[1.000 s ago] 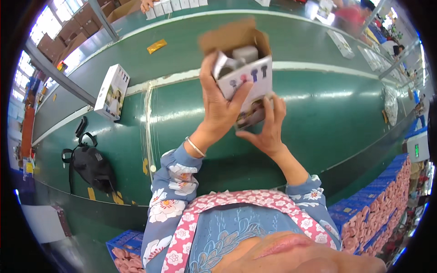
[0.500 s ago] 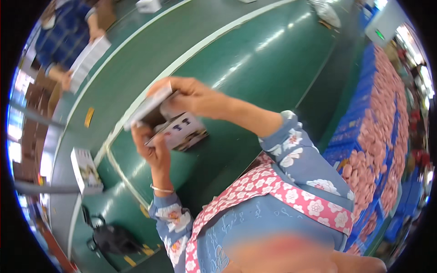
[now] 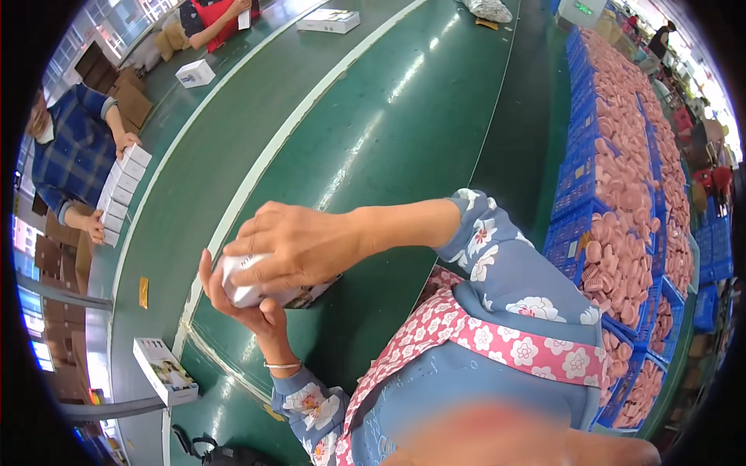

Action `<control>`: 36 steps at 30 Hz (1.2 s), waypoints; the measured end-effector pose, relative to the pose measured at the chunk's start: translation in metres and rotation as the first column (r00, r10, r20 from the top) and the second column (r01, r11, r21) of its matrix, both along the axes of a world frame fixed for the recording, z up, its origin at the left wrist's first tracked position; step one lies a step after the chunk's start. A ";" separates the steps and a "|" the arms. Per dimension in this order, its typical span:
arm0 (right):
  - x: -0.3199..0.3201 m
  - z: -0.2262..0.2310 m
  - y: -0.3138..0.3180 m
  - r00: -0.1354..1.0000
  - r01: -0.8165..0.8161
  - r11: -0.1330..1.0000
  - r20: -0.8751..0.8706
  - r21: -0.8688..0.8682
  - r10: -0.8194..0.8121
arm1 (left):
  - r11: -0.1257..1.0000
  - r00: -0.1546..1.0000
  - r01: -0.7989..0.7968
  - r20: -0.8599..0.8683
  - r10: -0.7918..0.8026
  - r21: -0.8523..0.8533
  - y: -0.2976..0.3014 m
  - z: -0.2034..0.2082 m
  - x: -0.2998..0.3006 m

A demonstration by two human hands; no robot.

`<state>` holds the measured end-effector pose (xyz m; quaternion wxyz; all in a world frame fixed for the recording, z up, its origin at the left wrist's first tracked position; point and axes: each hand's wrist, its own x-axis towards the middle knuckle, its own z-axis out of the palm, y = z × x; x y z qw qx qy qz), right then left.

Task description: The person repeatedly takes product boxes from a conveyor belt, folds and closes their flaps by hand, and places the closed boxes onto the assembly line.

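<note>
Both my hands are around a small white cardboard box (image 3: pixel 242 293) above the green bench. My left hand (image 3: pixel 260 314) cups it from the left and below, fingers curled along its side. Across its top lies my right hand (image 3: pixel 299 245), fingers bent over and pressed on the white end. That end looks closed, though my fingers hide much of it. A printed, pictured surface (image 3: pixel 315 292) shows below my right hand; whether it belongs to the same box I cannot tell.
A pictured white box (image 3: pixel 165 371) lies left on the conveyor edge (image 3: pixel 175 342). Near it is a black bag (image 3: pixel 233 454). Blue crates (image 3: pixel 579 163) of pink pieces (image 3: pixel 622 256) line the right. Across the belt, a person in plaid (image 3: pixel 74 151) holds a row of white boxes (image 3: pixel 124 186).
The box's open flaps and dark inside no longer show; its white end now looks closed. My right hand has moved down over the top. The view has shifted, showing more of the far conveyor.
</note>
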<state>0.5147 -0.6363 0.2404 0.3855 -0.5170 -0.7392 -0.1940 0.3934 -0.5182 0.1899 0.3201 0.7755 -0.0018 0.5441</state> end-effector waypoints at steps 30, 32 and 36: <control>0.022 0.003 0.045 0.927 -0.353 0.881 0.009 -0.315 0.374 | 0.982 0.997 -0.069 0.013 0.072 -0.178 0.016 -0.020 0.000; 0.009 -0.004 0.045 0.948 -0.292 0.920 0.050 -0.260 0.315 | 0.985 0.987 -0.161 -0.005 0.161 -0.057 0.007 -0.008 -0.002; -0.009 -0.005 0.036 0.976 -0.112 0.970 0.162 -0.214 0.149 | 0.951 0.959 -0.279 -0.011 0.283 0.133 -0.004 0.006 -0.005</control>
